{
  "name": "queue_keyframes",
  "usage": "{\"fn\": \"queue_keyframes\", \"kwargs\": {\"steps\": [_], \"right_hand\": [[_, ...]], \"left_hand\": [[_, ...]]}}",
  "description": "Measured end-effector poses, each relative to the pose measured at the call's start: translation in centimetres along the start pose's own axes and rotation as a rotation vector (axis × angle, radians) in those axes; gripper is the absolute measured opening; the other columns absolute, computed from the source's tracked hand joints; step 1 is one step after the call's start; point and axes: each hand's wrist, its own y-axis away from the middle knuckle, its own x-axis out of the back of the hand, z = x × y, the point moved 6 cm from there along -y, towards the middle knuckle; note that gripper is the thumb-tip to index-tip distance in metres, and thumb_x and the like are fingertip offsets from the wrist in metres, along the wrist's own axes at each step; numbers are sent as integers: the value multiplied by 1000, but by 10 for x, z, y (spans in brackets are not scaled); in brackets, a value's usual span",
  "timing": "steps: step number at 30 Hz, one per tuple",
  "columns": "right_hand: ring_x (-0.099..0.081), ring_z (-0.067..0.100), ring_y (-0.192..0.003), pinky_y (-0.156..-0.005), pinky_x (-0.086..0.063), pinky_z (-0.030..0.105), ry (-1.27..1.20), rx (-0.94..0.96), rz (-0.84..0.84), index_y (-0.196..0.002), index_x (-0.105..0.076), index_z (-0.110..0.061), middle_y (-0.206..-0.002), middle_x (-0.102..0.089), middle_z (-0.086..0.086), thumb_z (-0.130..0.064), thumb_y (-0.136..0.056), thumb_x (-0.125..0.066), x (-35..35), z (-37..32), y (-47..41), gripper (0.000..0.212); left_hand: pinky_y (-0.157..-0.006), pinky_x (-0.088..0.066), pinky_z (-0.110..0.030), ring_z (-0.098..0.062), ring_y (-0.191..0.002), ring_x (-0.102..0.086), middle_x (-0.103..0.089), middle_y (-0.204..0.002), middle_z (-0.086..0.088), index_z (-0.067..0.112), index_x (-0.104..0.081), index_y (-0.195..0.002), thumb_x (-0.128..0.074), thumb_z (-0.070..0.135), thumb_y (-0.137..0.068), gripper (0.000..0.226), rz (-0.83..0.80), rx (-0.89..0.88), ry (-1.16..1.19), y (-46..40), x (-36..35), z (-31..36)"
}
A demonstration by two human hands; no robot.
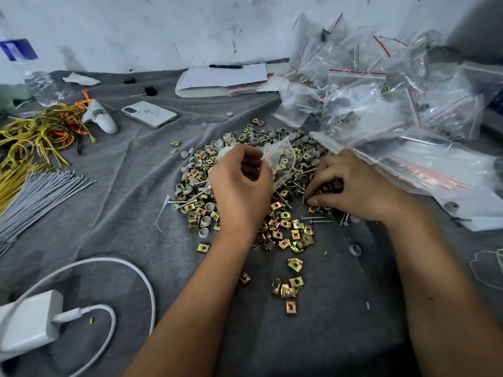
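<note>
A heap of small hardware point(277, 227) lies on the grey cloth: brass-coloured clip nuts, grey plastic caps and thin metal nails. My left hand point(239, 186) holds a small clear zip bag point(283, 161) with a red seal line, its mouth lifted above the heap. My right hand point(351, 189) rests on the heap to the right, fingers curled down and pinching among nails and caps; what it pinches is hidden under the fingers. A few loose clip nuts point(288, 289) lie nearer me.
Filled clear zip bags point(381, 104) pile up at the right. A white phone point(149, 114), papers with a pen point(226, 76), yellow and orange ties point(40, 131), grey cable ties point(40, 191) and a white charger with cable point(30, 322) lie on the left and back.
</note>
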Motion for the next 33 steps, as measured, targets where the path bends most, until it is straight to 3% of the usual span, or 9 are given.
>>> {"fn": "queue_keyframes", "kwargs": {"steps": [4, 11, 17, 19, 22, 25, 29, 33], "right_hand": [[-40, 14, -105, -93, -38, 40, 28, -63, -22, -81, -72, -54, -101, -54, -16, -46, -74, -85, 1, 3, 1, 17], [-42, 17, -101, -90, -41, 41, 78, -141, -3, -76, -68, -54, -97, -52, -8, -49, -76, -84, 0, 0, 0, 16], [-35, 12, -106, -99, -34, 41, 131, -71, -9, -80, -63, -43, -100, -47, -18, -39, -82, -82, -7, -6, -2, 19], [-38, 14, -106, -97, -35, 41, 87, -20, 33, -84, -63, -39, -100, -50, -18, -32, -85, -80, -6, -9, -4, 19], [-55, 11, -95, -87, -46, 31, -129, 62, 257, -91, -64, -28, -96, -62, -13, -18, -90, -77, 8, -16, -3, 16], [-67, 6, -83, -78, -54, 22, -269, 157, 430, -95, -72, -19, -89, -72, -8, -8, -88, -78, 18, -24, 1, 14], [-69, 5, -87, -80, -50, 16, -137, 208, 386, -98, -80, -13, -93, -76, -3, -4, -84, -80, 7, -34, -1, 17], [-71, 2, -85, -80, -56, 20, -148, 135, 379, -103, -80, -12, -91, -77, -3, -7, -84, -82, 0, -32, -3, 20]], "left_hand": [[-63, -51, -16, -8, -70, -63, -67, -78, 7, 10, -72, -91, -73, 3, -87, 9, -2, 8, 11, 0, 0, 0], [-63, -52, -18, -7, -69, -63, -67, -78, 7, 12, -71, -90, -73, 2, -87, 11, -6, 18, 25, 0, 0, -1], [-63, -51, -16, -5, -69, -63, -66, -78, 9, 14, -71, -91, -73, 3, -87, 12, -16, 15, 24, 1, -2, -1], [-63, -50, -15, -5, -69, -63, -66, -78, 11, 14, -71, -91, -73, 4, -87, 11, -23, 4, 19, 1, -2, 0], [-62, -49, -14, -7, -70, -63, -65, -77, 8, 12, -71, -89, -72, 3, -86, 9, -53, -54, -12, 2, -4, 3], [-62, -53, -23, -8, -68, -63, -66, -77, 5, 10, -71, -89, -73, 4, -84, 8, -107, -133, -64, 3, -10, 7], [-63, -53, -29, -10, -68, -62, -67, -78, 3, 9, -70, -88, -74, 3, -82, 9, -117, -196, -97, 5, -14, 11], [-63, -51, -20, -7, -69, -61, -67, -81, 2, 9, -71, -89, -75, 4, -83, 8, -98, -216, -96, 7, -13, 15]]}}
